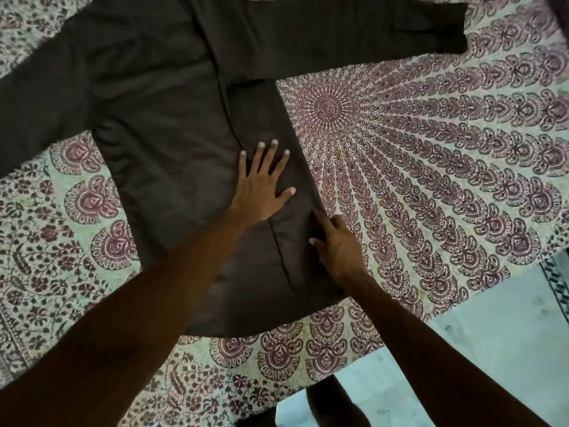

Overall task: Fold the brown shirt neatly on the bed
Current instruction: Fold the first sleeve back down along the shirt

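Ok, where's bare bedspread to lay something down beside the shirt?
Widest patch: bedspread right of the shirt, below the outstretched sleeve. Another lies left of the body, below the other sleeve. Crowded along the folded right edge, where the left hand presses and the right hand touches.

The bed point(77, 303) filled the view from 7 o'clock through 12 o'clock to 3 o'clock. It carried a pale green printed cover point(431, 149) with maroon and dark floral motifs. A round medallion point(328, 110) sat just right of centre, and rows of scalloped motifs fanned outward from it toward 3 and 5 o'clock. The bed edge ran diagonally from 4 o'clock down to 6 o'clock. Beyond that edge, at 5 o'clock, lay a pale, smooth floor point(498, 349). A dark patterned strip point(555, 282), too cropped to identify, lay at 4 o'clock. Lighting was dim and soft.
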